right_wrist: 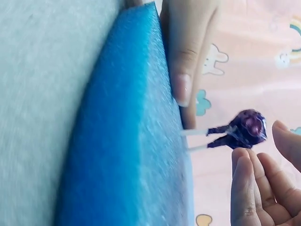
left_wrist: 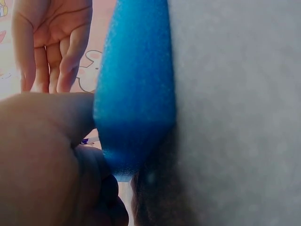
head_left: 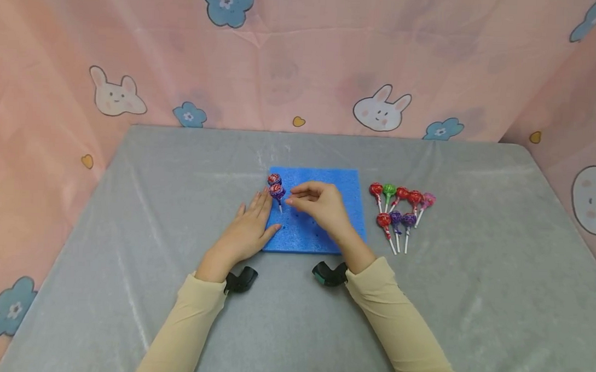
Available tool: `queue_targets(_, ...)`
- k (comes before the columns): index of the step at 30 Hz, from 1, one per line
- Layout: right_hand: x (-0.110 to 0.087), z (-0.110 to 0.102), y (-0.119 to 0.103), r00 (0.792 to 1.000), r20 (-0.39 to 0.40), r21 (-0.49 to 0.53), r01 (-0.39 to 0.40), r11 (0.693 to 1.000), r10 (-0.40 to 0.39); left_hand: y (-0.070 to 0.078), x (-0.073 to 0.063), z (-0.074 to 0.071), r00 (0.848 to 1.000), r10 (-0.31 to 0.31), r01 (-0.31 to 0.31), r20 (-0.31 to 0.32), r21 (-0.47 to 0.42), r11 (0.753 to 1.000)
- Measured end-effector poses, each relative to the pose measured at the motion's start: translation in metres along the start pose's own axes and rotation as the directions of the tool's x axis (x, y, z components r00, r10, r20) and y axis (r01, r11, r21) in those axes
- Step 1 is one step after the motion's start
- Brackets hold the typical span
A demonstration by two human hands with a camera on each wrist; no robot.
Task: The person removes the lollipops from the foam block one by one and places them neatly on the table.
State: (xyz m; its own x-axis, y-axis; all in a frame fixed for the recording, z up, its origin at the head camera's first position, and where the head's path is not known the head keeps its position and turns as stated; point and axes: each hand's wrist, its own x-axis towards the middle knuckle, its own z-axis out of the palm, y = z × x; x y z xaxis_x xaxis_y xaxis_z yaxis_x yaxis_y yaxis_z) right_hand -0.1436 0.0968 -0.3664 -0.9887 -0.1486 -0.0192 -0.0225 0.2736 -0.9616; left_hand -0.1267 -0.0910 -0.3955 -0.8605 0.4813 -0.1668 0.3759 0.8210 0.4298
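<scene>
A blue foam block (head_left: 344, 182) lies on the table under both hands. Two lollipops stand in it near its left edge: a purple-and-red one (head_left: 277, 191) in front and another (head_left: 274, 179) just behind. Their white sticks (right_wrist: 195, 132) enter the foam in the right wrist view. My left hand (head_left: 244, 230) rests along the block's left edge, fingers straight, thumb over its top. Beside the front lollipop is my right hand (head_left: 322, 206), thumb and fingers bent slightly and apart. In the right wrist view, a gap separates the thumb (right_wrist: 289, 146) from the fingers, with nothing gripped.
Several loose lollipops lie right of the block, including a green one (head_left: 389, 190), a pink one (head_left: 428, 200) and a purple one (head_left: 408, 220). Small holes dot the foam. A grey cloth covers the table (head_left: 471, 301), and a pink patterned curtain (head_left: 307, 60) hangs behind.
</scene>
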Motion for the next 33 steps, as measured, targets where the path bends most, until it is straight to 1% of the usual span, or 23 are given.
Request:
queue_targets(5,0.003,0.014,0.0,1.0,-0.025,-0.025,0.014,1.0,-0.015,-0.003,-0.001,0.001,1.0,-0.009,0.009,-0.004,-0.002,1.0)
queue_targets(9,0.006,0.023,-0.002,0.997,-0.058,-0.107,0.037,0.994,-0.043,-0.004,-0.003,-0.002,1.0,-0.007,0.007,-0.01,0.0,1.0)
queue_targets(13,0.007,0.028,-0.003,0.994,-0.084,-0.15,0.054,0.987,-0.067,-0.003,-0.003,-0.003,1.0,-0.006,0.006,-0.004,-0.002,1.0)
queue_targets(19,0.008,0.029,-0.001,0.992,-0.097,-0.16,0.061,0.985,-0.077,-0.001,-0.002,-0.003,1.0,-0.005,0.005,-0.007,0.002,1.0)
queue_targets(23,0.009,0.028,0.0,0.991,-0.102,-0.139,0.068,0.988,-0.082,0.0,-0.001,-0.004,1.0,-0.004,0.004,-0.005,-0.003,1.0)
queue_targets(28,0.008,0.026,0.001,0.991,-0.096,-0.072,0.087,0.994,-0.094,0.0,-0.001,-0.003,1.0,-0.008,0.008,-0.012,-0.008,1.0)
queue_targets(33,0.005,0.021,0.003,0.989,-0.099,-0.015,0.107,0.994,-0.108,0.001,0.0,0.0,1.0,-0.003,0.003,-0.007,0.003,1.0)
